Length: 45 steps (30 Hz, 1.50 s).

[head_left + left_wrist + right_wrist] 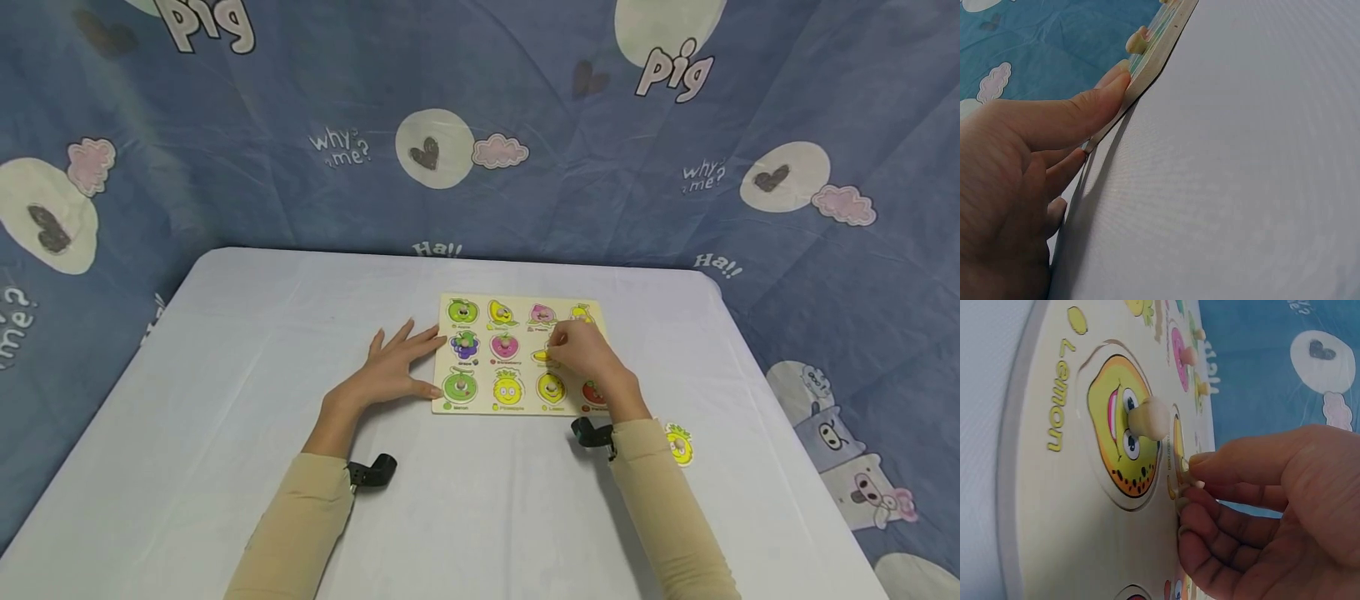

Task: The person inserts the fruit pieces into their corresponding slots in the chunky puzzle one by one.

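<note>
A wooden fruit puzzle board lies on the white table, with knobbed pieces such as a lemon piece in its cutouts. My left hand is spread at the board's left side; its thumb touches the near-left corner and the fingers lie along the edge. Over the right half, my right hand pinches a yellow banana piece between thumb and fingertips. The fingers mostly cover the piece's knob, and I cannot tell whether it sits fully in its cutout.
A loose pineapple piece lies on the table beside the right sleeve. Behind the table hangs a blue printed cloth. The right hand and forearm cover the board's near-right corner.
</note>
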Motion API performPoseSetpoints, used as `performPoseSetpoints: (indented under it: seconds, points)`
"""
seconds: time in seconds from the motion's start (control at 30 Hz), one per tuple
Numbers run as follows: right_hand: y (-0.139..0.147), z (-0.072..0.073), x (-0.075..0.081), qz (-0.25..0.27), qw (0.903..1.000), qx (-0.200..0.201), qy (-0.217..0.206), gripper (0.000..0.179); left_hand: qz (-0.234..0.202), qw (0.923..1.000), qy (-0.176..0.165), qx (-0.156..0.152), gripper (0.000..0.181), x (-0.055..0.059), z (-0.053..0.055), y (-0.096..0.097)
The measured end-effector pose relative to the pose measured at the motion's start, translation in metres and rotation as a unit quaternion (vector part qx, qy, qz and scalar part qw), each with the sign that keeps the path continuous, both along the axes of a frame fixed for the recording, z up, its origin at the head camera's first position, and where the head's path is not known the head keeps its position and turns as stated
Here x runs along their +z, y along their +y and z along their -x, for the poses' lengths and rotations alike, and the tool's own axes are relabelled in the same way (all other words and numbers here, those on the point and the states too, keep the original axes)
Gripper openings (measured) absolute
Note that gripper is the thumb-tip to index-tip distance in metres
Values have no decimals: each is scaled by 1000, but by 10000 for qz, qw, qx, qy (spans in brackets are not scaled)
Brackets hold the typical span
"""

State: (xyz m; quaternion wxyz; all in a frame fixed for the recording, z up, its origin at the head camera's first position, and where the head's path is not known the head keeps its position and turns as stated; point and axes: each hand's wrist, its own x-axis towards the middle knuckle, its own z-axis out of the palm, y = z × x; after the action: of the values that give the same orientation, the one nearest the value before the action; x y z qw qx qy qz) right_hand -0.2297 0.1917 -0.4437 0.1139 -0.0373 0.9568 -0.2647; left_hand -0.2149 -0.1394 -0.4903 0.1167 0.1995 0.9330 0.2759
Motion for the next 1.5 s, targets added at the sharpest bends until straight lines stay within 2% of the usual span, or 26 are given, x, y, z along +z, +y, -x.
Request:
performPoseSetpoints:
  seconds: [0.6,1.5]
  points:
    - [3,-6,-2,107,9997,-234,-61,14,-6,10000,-18,16,98,2,-3,1]
    - [16,-17,0,230,9995,-205,-11,15,-14,10000,-89,25,97,1,-1,1]
